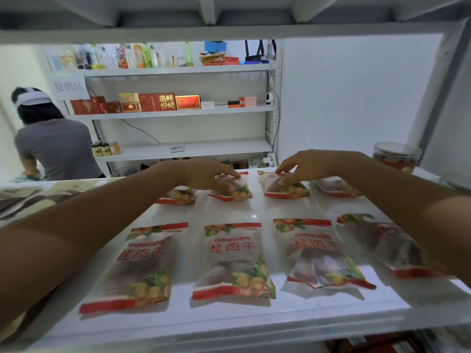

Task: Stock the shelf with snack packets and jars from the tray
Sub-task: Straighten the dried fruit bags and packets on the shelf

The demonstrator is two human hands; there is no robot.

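A glossy white shelf (254,210) runs across the view under a white board (229,31). Beyond its back edge stands a far rack (178,112) with bottles (142,56) on top, red boxes (158,101) below and a paper sign (68,86) at its left. A person (53,146) in a grey top stands there, back turned. Flat packets (232,261) lie on the shelf in two rows of four; each is clear with red bands, red lettering and printed yellow fruit, with dark contents showing through. A clear jar (396,156) stands at the shelf's back right corner. In the back row, the left hand (206,175) rests on the second packet (237,193), fingers nearly straight over its top and thumb pressing its face. The right hand (303,166) pinches the third packet (288,189) near its top between curled fingers and thumb.
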